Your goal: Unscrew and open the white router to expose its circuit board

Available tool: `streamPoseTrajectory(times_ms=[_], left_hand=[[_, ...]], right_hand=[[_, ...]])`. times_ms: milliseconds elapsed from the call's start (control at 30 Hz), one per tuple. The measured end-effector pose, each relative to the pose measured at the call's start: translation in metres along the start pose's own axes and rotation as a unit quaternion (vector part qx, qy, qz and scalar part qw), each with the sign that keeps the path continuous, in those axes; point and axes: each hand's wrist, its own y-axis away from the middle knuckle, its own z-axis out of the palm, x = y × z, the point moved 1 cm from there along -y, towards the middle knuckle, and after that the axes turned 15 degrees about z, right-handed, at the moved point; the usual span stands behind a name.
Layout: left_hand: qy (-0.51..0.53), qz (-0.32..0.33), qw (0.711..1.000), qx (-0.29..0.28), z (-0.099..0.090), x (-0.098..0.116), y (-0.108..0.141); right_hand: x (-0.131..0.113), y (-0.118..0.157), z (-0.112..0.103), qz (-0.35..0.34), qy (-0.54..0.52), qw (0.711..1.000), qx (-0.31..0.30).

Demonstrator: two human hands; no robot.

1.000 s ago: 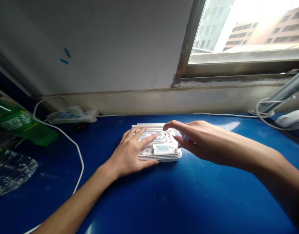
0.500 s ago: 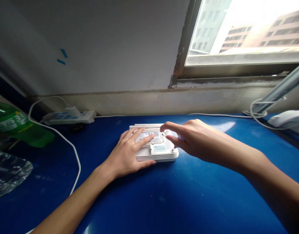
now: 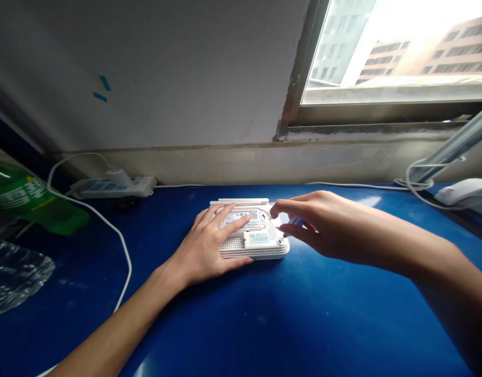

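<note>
My left hand [image 3: 203, 246] lies open on the device [image 3: 272, 235], fingers spread over its left half, thumb along the near edge. The device is white and sits just below the centre of the frame on the blue table [image 3: 244, 324], its face full of small holes. Two labels show on that face: a pale blue one [image 3: 259, 239] toward the near side, and a larger one [image 3: 255, 217] partly under my fingers. My right hand [image 3: 317, 222] is curled at the device's right end, gripping a small pale thing [image 3: 298, 221] between index finger and thumb; most of it is hidden, so I cannot tell what it is, nor whether my fingertips touch the device. At the left edge of the frame a green bottle [image 3: 40, 204] leans above a clear bottle [image 3: 19, 277]. Right of the green one, against the wall [image 3: 186, 78], lies a power strip [image 3: 145, 187] with a white plug [image 3: 121, 178] in it, and a cable [image 3: 129, 267] loops from there down the left side. Two bits of blue tape [image 3: 100, 97] mark the wall at upper left. The window [image 3: 343, 47] fills the upper right, and a slanting pole [image 3: 447, 146], wound with white cord [image 3: 409, 175], stands below it.
</note>
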Motion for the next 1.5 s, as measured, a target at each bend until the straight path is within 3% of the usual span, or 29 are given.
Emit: streamPoseTrajectory(times_ms=[167, 400, 533, 733, 833, 1033, 1267, 1500], left_hand=[[-0.003, 0.001, 1.000, 0.000, 0.000, 0.000, 0.000], [-0.003, 0.002, 1.000, -0.001, 0.000, 0.001, 0.000], [-0.003, 0.000, 1.000, -0.001, 0.000, 0.000, 0.000], [-0.005, 0.002, 1.000, -0.002, -0.001, 0.000, -0.001], [-0.004, 0.003, 1.000, 0.000, -0.001, 0.001, -0.001], [0.007, -0.004, 1.000, -0.006, -0.002, 0.002, -0.002], [0.009, -0.005, 1.000, -0.002, -0.003, 0.002, -0.001], [0.003, -0.001, 1.000, -0.003, -0.002, 0.001, -0.001]], right_hand=[[-0.011, -0.002, 0.002, 0.037, 0.102, 0.993, 0.046], [-0.004, 0.004, 0.001, -0.026, -0.013, 1.000, 0.008], [-0.001, 0.010, -0.001, -0.048, -0.006, 0.999, 0.022], [-0.011, 0.000, 0.002, 0.034, 0.084, 0.995, 0.045], [-0.016, -0.004, 0.004, 0.033, 0.118, 0.991, 0.059], [-0.007, 0.003, 0.002, -0.018, -0.001, 1.000, 0.008], [-0.010, 0.003, 0.002, -0.013, -0.008, 0.998, 0.053], [-0.016, -0.005, 0.003, -0.020, -0.036, 0.998, 0.041]])
